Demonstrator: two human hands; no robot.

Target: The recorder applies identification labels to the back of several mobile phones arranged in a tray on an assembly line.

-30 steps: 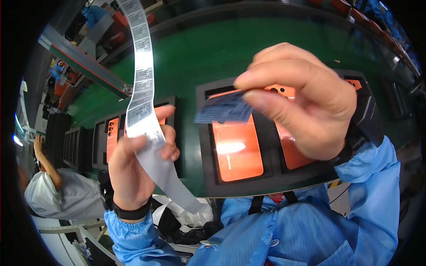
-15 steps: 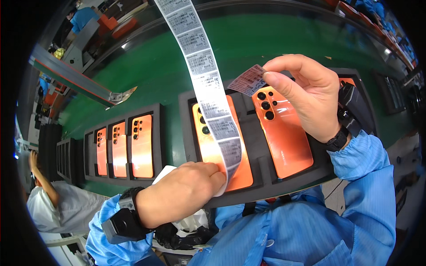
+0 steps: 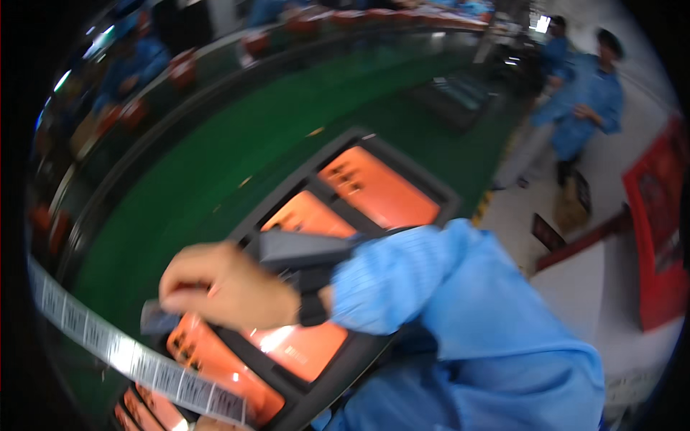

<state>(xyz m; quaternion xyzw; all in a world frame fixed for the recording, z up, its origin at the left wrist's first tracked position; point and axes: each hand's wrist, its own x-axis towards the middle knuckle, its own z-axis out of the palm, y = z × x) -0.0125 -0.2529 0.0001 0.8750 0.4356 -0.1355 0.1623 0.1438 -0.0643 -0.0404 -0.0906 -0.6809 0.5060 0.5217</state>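
Note:
My right hand (image 3: 226, 284), blurred by motion, pinches a small printed label (image 3: 157, 320) between thumb and fingers, just above the camera end of an orange phone (image 3: 223, 370). A long strip of labels (image 3: 140, 363) runs slantwise from the left edge down across that phone. At the bottom edge only a bit of my left hand (image 3: 215, 424) shows, at the strip's lower end; most of it is cut off. Under my right arm lies a dark tray (image 3: 255, 231) with several orange phones, backs up, among them one at the far end (image 3: 384, 187). A black device sits on my right wrist.
The tray rests on a green conveyor belt (image 3: 208, 158). Farther along it is another dark tray (image 3: 456, 97). Two people in blue stand at the right, beyond a yellow-and-black floor line. A red-framed board (image 3: 658, 223) is at the far right; more workers sit across the belt.
My view has swung right, so the trays and label strip now appear lower and to the left. My right hand still has the label; my left hand has nearly left the picture.

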